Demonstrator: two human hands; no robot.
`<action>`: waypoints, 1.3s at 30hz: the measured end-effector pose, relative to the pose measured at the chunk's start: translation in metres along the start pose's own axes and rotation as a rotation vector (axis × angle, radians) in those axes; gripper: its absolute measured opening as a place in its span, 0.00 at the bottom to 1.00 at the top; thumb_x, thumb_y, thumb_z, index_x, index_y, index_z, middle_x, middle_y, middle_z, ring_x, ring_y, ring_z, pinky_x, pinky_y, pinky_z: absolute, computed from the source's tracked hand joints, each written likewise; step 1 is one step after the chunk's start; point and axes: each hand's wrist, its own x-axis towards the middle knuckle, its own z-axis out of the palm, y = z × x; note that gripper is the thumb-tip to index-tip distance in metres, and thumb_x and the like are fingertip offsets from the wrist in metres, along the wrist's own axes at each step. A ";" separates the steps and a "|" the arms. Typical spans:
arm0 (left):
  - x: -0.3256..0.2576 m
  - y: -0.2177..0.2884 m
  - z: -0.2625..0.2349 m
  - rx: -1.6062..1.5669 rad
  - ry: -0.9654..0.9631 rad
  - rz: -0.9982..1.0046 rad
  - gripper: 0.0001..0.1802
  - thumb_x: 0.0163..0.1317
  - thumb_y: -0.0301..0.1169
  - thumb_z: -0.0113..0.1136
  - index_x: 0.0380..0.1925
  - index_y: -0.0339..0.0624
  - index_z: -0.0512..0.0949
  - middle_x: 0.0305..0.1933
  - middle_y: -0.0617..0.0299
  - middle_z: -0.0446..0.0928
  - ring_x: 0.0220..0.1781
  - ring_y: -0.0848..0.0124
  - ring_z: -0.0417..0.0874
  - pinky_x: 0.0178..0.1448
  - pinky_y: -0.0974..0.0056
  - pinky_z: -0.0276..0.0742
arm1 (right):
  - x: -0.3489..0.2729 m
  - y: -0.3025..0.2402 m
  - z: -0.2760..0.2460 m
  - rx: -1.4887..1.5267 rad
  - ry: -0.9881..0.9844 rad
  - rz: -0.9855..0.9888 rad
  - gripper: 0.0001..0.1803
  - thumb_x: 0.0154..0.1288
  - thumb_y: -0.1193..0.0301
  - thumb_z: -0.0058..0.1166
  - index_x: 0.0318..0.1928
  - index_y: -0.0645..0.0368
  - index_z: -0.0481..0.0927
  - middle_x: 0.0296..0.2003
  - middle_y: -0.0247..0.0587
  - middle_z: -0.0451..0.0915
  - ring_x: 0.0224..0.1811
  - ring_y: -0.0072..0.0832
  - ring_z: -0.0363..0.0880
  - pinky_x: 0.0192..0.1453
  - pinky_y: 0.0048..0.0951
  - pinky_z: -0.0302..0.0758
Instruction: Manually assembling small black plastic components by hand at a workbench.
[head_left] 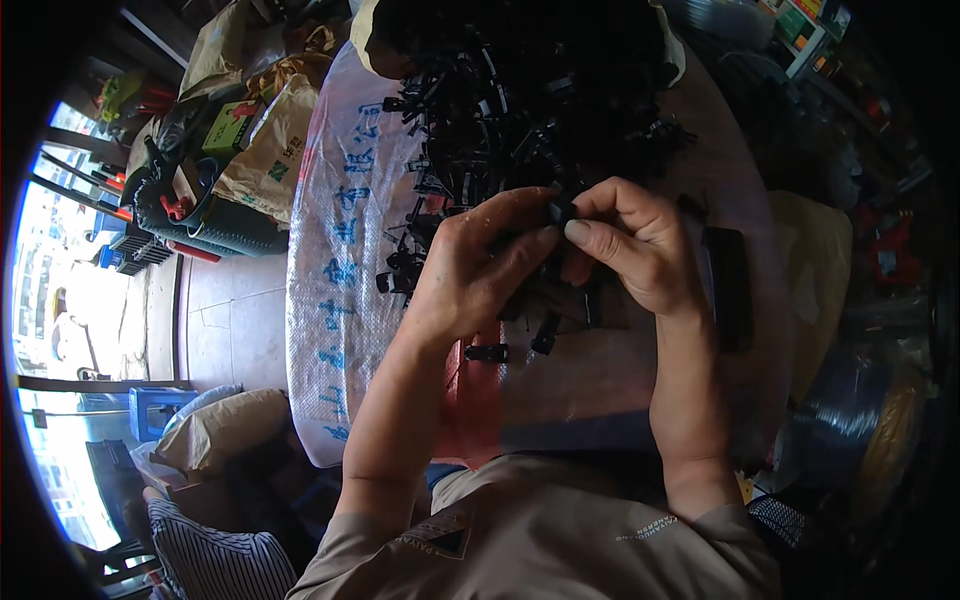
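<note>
Holding a small dark piece (562,208) at the fingertips of both hands, right where they nearly meet. Pinching from one side with thumb and forefinger of the left hand (475,265), brought together on it. Pinching from the other side with thumb and forefinger of the right hand (650,250), likewise clamped on the piece, with the remaining fingers curled toward the palm. Too deep in shadow between the fingertips to make out in exact shape.

Working over a bench (620,400) spread with pale woven sheeting (375,300), marked in blue to the left of the left hand. Showing, beneath the fingertips and beyond both hands, a tangled heap of black parts (480,130), too dark in places to tell apart. Showing also, nearer the body than the fingertips and between the two wrists, two loose black pieces (487,353), the left one beside a red band (472,400). To the right of the right hand, just beside its wrist, showing a long black object (728,290).

Well apart to the left of the left hand, showing a brown paper bag (270,150), a green box (232,128) and, lower down, a blue stool (155,410). Wearing a beige shirt (560,520), with both forearms bare behind the hands.
</note>
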 end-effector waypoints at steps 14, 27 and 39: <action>0.001 -0.004 -0.002 -0.015 -0.024 -0.097 0.19 0.63 0.28 0.60 0.52 0.30 0.75 0.41 0.58 0.81 0.43 0.74 0.80 0.49 0.69 0.76 | -0.002 -0.001 -0.001 0.024 -0.064 0.035 0.05 0.67 0.77 0.55 0.40 0.66 0.78 0.30 0.38 0.82 0.29 0.20 0.82 0.32 0.20 0.79; 0.001 -0.014 0.007 0.283 0.079 0.076 0.19 0.54 0.29 0.62 0.47 0.33 0.77 0.36 0.52 0.81 0.39 0.65 0.84 0.44 0.64 0.78 | -0.005 0.002 0.003 -0.176 -0.036 -0.036 0.02 0.63 0.80 0.52 0.36 0.65 0.76 0.25 0.34 0.79 0.26 0.16 0.79 0.31 0.19 0.76; 0.004 -0.009 0.008 -0.221 0.216 0.001 0.22 0.70 0.28 0.51 0.60 0.27 0.68 0.46 0.52 0.81 0.42 0.70 0.83 0.50 0.67 0.77 | 0.004 0.007 0.013 -0.546 0.124 -0.458 0.08 0.60 0.78 0.62 0.40 0.64 0.78 0.36 0.38 0.78 0.34 0.23 0.79 0.35 0.20 0.75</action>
